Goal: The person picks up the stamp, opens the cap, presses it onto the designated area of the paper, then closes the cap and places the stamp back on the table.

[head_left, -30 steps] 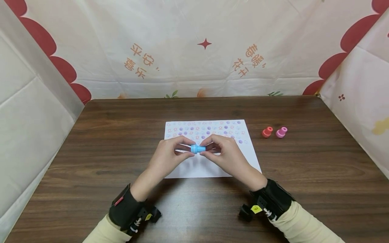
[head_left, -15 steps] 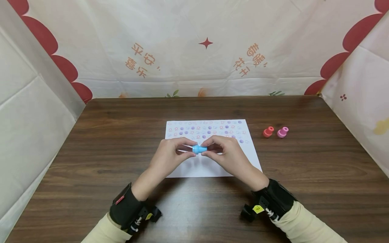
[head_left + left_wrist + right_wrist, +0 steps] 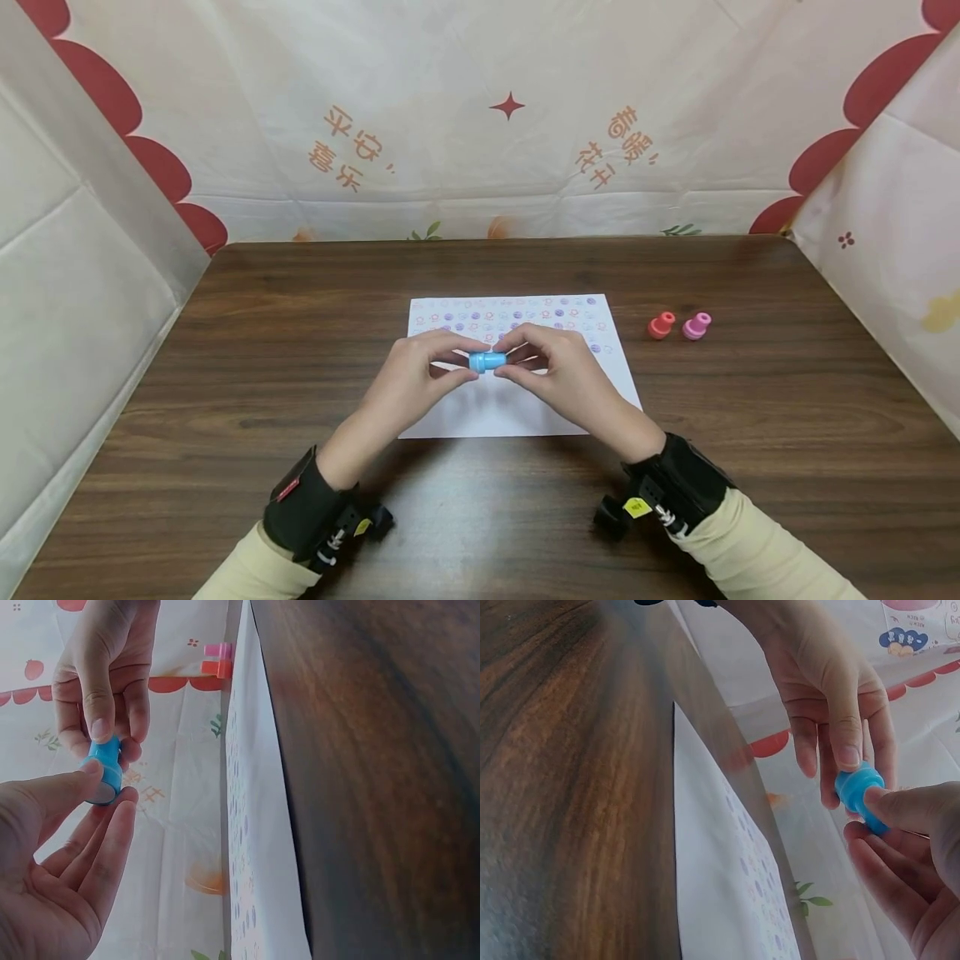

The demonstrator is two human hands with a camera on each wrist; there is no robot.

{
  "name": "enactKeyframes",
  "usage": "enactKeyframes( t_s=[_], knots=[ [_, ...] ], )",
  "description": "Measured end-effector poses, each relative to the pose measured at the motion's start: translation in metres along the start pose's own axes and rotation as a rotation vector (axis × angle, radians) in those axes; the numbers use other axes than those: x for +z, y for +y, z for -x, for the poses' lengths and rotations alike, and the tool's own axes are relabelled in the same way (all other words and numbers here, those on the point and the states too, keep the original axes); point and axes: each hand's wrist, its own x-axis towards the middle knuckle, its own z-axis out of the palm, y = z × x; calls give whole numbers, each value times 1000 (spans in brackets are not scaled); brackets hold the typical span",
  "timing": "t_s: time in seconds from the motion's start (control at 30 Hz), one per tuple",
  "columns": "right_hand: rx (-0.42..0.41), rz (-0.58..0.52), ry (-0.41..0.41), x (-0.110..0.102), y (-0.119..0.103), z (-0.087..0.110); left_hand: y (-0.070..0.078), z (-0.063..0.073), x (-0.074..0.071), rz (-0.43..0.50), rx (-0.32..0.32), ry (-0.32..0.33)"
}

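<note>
A small light-blue toy stamp [image 3: 487,361] lies sideways in the air between my two hands, over a white sheet of paper [image 3: 517,408]. My left hand [image 3: 414,371] pinches its wide capped end between thumb and fingers. From the other side, my right hand [image 3: 564,371] pinches the narrow handle end. In the left wrist view, the flat round end of the stamp [image 3: 107,769] shows under the left thumb. The right wrist view has the stamp's ringed wide part [image 3: 859,784] between both thumbs. Rows of small red, blue and purple marks cover the paper's far half.
A red stamp [image 3: 661,325] and a pink stamp [image 3: 696,326] stand side by side on the brown wooden table [image 3: 750,400], right of the paper. A printed white cloth [image 3: 450,100] hangs behind the table's far edge and along its sides.
Both hands have moved slightly up and away with the blue stamp, still gripping its two ends. The red and pink stamps stay where they were.
</note>
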Motion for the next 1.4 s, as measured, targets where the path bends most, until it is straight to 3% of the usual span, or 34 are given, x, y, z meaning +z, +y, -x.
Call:
enactKeyframes(
  t_s=[0.33,0.6,1.03,1.4],
  knots=[
    [24,9,66,-18,7,2,-2,-1,-17,25,-93,68],
    [25,105,133,-37,14,4,-4,2,-37,-21,-100,126],
    [64,168,223,-67,23,10,-15,9,-65,-42,-142,204],
    [106,211,275,-89,30,17,-25,15,-91,-82,-118,256]
  ],
)
